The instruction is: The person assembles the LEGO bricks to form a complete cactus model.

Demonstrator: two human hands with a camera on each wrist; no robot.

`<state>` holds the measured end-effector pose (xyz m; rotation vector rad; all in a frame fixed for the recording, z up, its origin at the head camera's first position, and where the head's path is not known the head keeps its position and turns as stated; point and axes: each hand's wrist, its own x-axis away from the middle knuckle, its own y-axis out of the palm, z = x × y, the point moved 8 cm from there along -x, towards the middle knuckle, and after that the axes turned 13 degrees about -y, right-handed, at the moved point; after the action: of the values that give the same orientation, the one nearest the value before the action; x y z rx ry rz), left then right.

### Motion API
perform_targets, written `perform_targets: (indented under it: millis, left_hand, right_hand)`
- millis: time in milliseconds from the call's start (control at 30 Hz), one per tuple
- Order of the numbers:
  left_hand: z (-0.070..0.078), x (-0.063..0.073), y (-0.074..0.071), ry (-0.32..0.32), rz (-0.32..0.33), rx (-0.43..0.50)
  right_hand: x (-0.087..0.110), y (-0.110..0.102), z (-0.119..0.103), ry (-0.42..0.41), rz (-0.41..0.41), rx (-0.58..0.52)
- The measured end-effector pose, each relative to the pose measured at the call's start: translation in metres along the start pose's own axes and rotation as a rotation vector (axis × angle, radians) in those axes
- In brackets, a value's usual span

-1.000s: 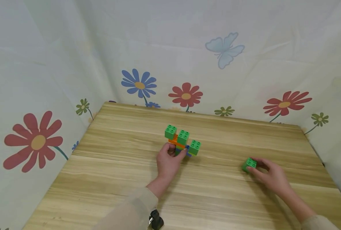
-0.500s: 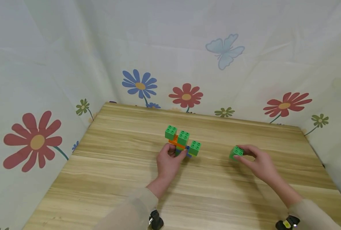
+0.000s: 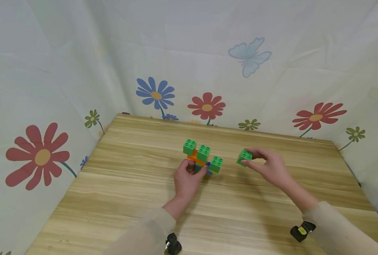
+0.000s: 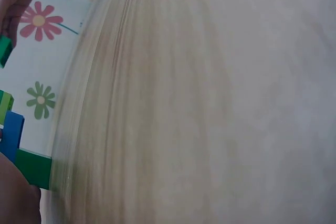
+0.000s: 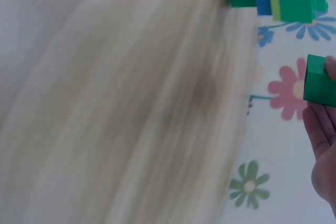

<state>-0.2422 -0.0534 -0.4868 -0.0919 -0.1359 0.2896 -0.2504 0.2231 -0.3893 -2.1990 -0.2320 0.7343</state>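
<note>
A toy brick structure [image 3: 203, 153] stands on the table left of centre, with three green studded bricks on top and orange, blue and yellow-green pieces below. My left hand [image 3: 187, 180] grips its lower part between thumb and fingers. In the left wrist view its blue piece [image 4: 12, 135] and dark green base brick [image 4: 34, 169] show at the left edge. To the right, my right hand [image 3: 272, 168] pinches a loose green brick [image 3: 244, 157], studs up, above the table and apart from the structure. The right wrist view shows this green brick [image 5: 320, 80] held at the fingertips.
The wood-grain table [image 3: 138, 141] fills the lower view. Behind it hangs a white cloth [image 3: 182, 42] printed with flowers and a butterfly. Black wrist cameras [image 3: 173, 244] sit by both sleeves.
My right hand has carried the green brick left and towards the far side, nearer the structure. My left hand and the structure have stayed in place.
</note>
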Motion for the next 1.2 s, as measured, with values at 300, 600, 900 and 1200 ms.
perform_targets:
  millis: [300, 600, 900, 1200]
  left_hand:
    - [-0.001, -0.001, 0.0, -0.012, -0.001, -0.007]
    - [-0.002, -0.001, -0.001, -0.011, 0.001, -0.003]
    - [0.0, 0.0, -0.001, -0.002, 0.008, -0.008]
    - [0.0, 0.0, -0.001, 0.005, 0.013, -0.006]
  right_hand:
    - [-0.032, 0.009, -0.029, -0.08, 0.017, -0.014]
    - [-0.065, 0.018, -0.06, -0.169, 0.038, -0.075]
    - [-0.086, 0.035, -0.08, -0.206, -0.005, -0.144]
    - [-0.094, 0.041, -0.084, -0.169, -0.027, -0.155]
